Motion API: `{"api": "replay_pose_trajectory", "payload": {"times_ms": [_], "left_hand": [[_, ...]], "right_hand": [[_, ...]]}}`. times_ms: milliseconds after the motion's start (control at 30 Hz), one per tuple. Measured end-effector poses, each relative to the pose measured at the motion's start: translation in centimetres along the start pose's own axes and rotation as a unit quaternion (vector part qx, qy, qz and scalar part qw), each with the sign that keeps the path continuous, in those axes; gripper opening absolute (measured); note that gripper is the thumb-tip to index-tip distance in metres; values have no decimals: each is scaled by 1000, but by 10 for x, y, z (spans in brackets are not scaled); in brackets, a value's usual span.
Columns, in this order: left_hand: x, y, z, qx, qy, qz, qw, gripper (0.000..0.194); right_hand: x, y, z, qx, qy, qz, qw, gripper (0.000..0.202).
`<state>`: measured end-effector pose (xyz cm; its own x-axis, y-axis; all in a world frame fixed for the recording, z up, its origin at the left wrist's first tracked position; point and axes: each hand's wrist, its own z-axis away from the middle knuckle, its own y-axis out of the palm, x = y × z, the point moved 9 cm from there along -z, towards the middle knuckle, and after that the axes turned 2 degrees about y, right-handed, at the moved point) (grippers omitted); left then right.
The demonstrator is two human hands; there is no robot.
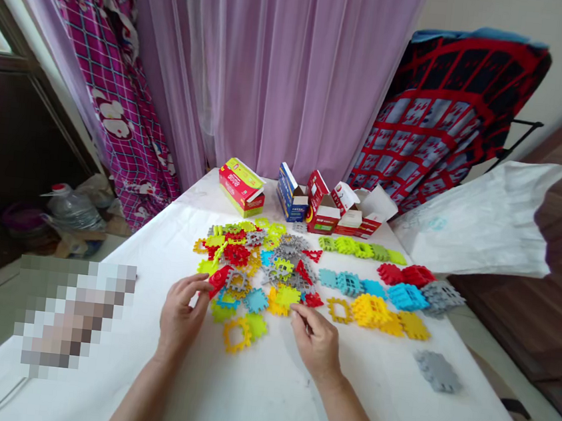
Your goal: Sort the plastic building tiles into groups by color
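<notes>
My left hand (182,317) pinches a red triangular piece (218,280) at the left front of a mixed pile of notched plastic pieces (283,264). At the pile's right front edge is my right hand (316,345), its fingers curled beside a lime-green square piece (287,296); whether it grips anything is too small to tell. A yellow frame piece (236,336) lies nearest to me. To the right lie sorted groups: lime-green (362,248), light blue (349,283), yellow (371,310), red (413,275) and grey (437,371).
Along the back of the white table (138,370) stand a red-and-yellow box (242,186), a blue box (291,195) and open red boxes (322,205). A white bag (485,225) is at the right edge. A pixelated patch covers the left side.
</notes>
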<state>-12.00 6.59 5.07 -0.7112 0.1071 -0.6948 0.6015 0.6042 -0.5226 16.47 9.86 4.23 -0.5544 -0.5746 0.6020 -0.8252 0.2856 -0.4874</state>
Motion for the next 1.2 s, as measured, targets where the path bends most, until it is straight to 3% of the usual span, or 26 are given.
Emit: {"api": "replay_pose_trajectory", "payload": {"times_ms": [133,267,433,533,633,733,800,900,1000,1067,1200], "left_hand": [[-9,12,12,90,83,-144,982,16],[-15,21,31,157,99,-223,957,14],[-15,27,39,204,94,-241,944,12],[-17,29,38,215,99,-215,948,15],[-22,24,31,191,74,-129,970,14],[-19,14,19,144,-50,64,986,13],[-11,19,18,131,-193,226,946,18],[-10,43,28,126,-389,406,817,14],[-21,70,40,135,-493,471,719,8],[-30,87,44,145,-512,490,690,11],[-47,112,48,156,-503,521,672,4]], "right_hand": [[3,4,6,1,-25,-2,1000,21],[1,5,4,-6,-27,-6,1000,21],[-3,10,5,10,-15,-8,1000,22],[-5,11,6,14,-8,-10,1000,23],[-6,11,6,13,-5,-20,1000,23],[-9,14,6,16,9,-28,999,24],[-10,15,7,16,11,-33,999,24],[-9,16,6,13,5,-33,999,24],[-5,14,5,16,-1,-28,999,23],[-3,12,3,16,-1,-29,999,23],[2,7,1,1,-9,-13,1000,36]]}}
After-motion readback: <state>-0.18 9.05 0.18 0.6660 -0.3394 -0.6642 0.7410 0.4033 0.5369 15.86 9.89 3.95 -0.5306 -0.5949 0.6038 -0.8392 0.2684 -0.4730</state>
